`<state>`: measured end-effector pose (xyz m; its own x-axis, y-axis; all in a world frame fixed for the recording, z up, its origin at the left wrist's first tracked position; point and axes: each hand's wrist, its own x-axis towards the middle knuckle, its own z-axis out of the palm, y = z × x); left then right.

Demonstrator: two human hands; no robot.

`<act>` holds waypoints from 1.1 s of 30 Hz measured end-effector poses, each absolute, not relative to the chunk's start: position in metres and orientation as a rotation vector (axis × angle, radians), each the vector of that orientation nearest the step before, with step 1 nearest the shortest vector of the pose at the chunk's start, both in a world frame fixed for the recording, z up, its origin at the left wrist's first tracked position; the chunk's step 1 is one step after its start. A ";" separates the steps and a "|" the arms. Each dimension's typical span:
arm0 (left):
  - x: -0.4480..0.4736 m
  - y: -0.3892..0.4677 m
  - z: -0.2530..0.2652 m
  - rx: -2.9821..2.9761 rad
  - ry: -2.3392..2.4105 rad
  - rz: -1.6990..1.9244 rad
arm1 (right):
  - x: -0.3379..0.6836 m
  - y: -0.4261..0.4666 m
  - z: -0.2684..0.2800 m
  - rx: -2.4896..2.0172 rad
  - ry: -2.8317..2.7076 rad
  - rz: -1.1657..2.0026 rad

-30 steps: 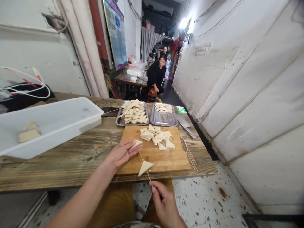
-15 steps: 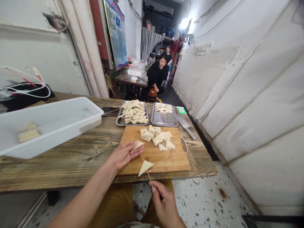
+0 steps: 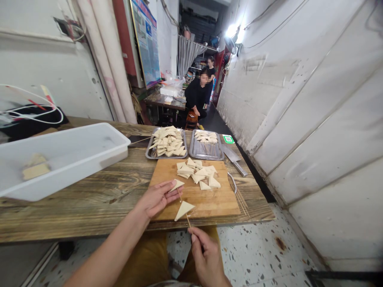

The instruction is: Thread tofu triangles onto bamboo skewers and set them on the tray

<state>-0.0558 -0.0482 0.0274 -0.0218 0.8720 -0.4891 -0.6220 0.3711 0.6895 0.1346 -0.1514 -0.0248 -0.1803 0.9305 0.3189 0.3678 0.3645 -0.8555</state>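
Note:
My right hand (image 3: 206,255) is closed around the lower end of a thin wooden skewer (image 3: 189,223), below the table's front edge. One pale triangle, which looks like tofu (image 3: 183,210), is threaded partway up the skewer. My left hand (image 3: 161,198) pinches a second triangle of tofu (image 3: 176,185) between thumb and fingers, at the skewer's upper tip. How deep the tip sits in that piece cannot be made out. Behind them, several loose tofu triangles (image 3: 199,173) lie heaped on a wooden cutting board (image 3: 209,205).
Two metal trays stand behind the board: one (image 3: 149,153) heaped with skewered triangles, another (image 3: 206,153) with fewer. Right of the board lie a cleaver (image 3: 236,160) and several bare skewers (image 3: 241,197). A white plastic bin (image 3: 74,159) fills the left. People (image 3: 197,91) are in the background.
My left hand and its tofu triangle have shifted slightly right and down. My right hand and the skewer have barely moved.

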 end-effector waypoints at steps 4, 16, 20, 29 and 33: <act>-0.054 -0.051 0.031 0.293 1.015 1.213 | 0.133 -0.151 -0.026 -1.152 -1.742 0.770; -0.045 -0.058 0.038 0.328 1.037 1.155 | 0.130 -0.147 -0.029 -1.132 -1.742 0.688; -0.037 -0.062 0.033 0.381 1.041 1.105 | 0.129 -0.144 -0.025 -1.125 -1.735 0.672; -0.030 -0.049 0.019 0.871 1.339 1.184 | 0.154 -0.135 -0.028 -1.212 -1.626 0.672; -0.011 -0.033 0.014 1.622 1.683 0.934 | 0.179 -0.136 -0.032 -1.305 -1.488 0.660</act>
<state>-0.0106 -0.0328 0.0139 -0.0587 0.9974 0.0418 0.5633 -0.0015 0.8262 0.1795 -0.1361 -0.0317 0.0911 0.9413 0.3251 0.3912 0.2664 -0.8809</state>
